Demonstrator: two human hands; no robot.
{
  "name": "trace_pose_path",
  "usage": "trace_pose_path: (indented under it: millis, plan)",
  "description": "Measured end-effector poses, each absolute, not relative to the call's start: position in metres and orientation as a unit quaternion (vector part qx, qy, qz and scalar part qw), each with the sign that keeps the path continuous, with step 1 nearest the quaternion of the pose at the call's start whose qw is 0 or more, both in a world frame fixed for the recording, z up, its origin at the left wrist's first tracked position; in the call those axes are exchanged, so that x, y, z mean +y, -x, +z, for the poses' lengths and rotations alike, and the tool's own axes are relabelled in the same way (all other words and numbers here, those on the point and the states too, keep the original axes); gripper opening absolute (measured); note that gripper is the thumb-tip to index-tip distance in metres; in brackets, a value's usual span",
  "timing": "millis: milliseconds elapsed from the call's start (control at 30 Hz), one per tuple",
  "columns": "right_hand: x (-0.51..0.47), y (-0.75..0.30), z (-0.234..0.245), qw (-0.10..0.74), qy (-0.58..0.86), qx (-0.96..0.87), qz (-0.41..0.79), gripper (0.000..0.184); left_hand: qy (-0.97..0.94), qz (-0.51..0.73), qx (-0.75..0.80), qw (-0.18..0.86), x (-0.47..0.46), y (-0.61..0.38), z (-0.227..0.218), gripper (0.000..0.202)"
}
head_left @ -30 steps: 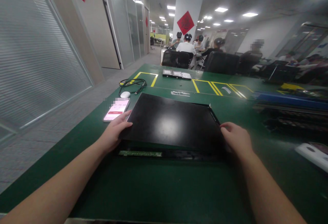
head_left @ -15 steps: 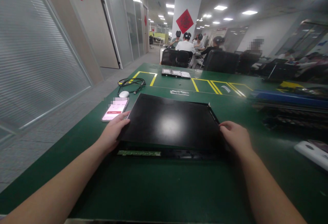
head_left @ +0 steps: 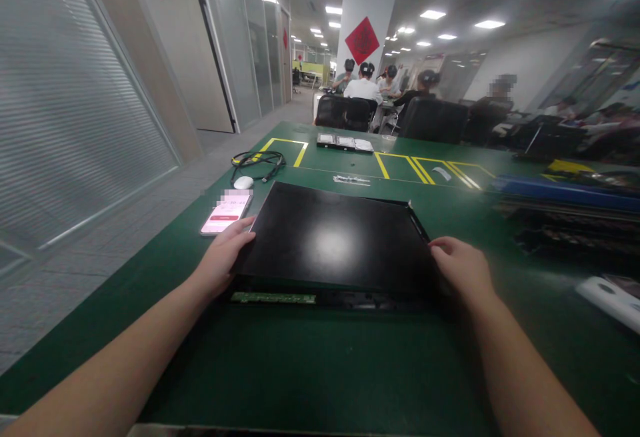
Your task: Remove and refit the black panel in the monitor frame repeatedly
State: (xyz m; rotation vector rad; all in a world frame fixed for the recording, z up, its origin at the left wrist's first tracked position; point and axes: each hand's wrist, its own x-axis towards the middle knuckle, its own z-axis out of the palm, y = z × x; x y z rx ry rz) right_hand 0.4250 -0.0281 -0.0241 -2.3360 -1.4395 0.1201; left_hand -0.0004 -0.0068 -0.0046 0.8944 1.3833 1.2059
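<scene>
1. A green worktop (head_left: 300, 370) stretches ahead of both grips, with seated people (head_left: 363, 90) far beyond.
2. The black panel (head_left: 295, 223) lies between the grips, its long axis running roughly from one to the other; neither hand is nearer.
3. The left hand (head_left: 225, 250) grips its left edge, thumb on top, the phone (head_left: 225, 218) just beyond.
4. The right hand (head_left: 463, 267) is closed on its right edge; whether it also catches the black frame (head_left: 370, 301) beneath, I cannot tell.

Room on green table (head_left: 345, 363) nearside of black panel (head_left: 340, 243); phone (head_left: 226, 215) crowds left side, coiled cable (head_left: 275, 171) beyond.
</scene>
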Motion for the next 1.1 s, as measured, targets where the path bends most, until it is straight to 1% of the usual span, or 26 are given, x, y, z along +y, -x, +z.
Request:
trace_pose_path:
  millis: [300,500,733,900,1000,1100]
  plan:
    - [-0.028,-0.426,-0.025,0.199,0.829,-0.522,0.035,0.029,-0.387,0.487,0.56,0.548,-0.006,0.003,-0.005,0.051]
    - [-0.028,-0.427,-0.026,0.209,0.829,-0.517,0.043,0.028,-0.413,0.484,0.558,0.533,-0.003,0.007,-0.01,0.053]
    - [-0.028,-0.427,-0.026,0.223,0.837,-0.497,0.057,0.034,-0.385,0.502,0.553,0.542,-0.004,0.006,-0.005,0.053]
    - [-0.026,-0.431,-0.03,0.241,0.829,-0.501,0.06,0.035,-0.401,0.507,0.539,0.54,-0.004,0.009,-0.006,0.051]
    - [-0.026,-0.432,-0.03,0.246,0.83,-0.497,0.065,0.034,-0.408,0.519,0.529,0.533,-0.002,0.013,-0.01,0.052]
    - [-0.026,-0.432,-0.029,0.24,0.834,-0.491,0.075,0.033,-0.431,0.534,0.534,0.494,0.003,0.018,-0.018,0.045]
